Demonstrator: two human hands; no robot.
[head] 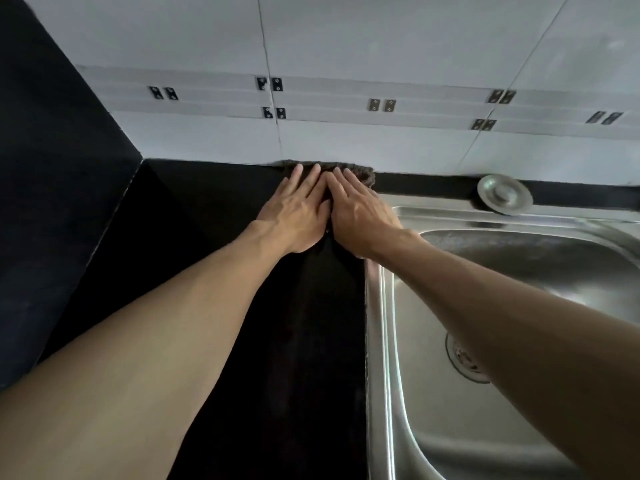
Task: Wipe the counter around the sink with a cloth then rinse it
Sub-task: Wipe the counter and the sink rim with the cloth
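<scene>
A dark brown cloth (367,174) lies on the black counter (207,216) against the tiled wall, just left of the steel sink (384,341). My left hand (298,213) and my right hand (360,216) lie side by side on the cloth, fingers straight and pointing at the wall, pressing it flat. Most of the cloth is hidden under the hands; only its far edge and right corner show.
A round steel sink strainer lid (504,195) sits on the rim behind the basin. The drain (462,358) shows at the basin's bottom, partly behind my right forearm. A white tiled wall (381,140) closes the back; a dark side wall (52,168) closes the left.
</scene>
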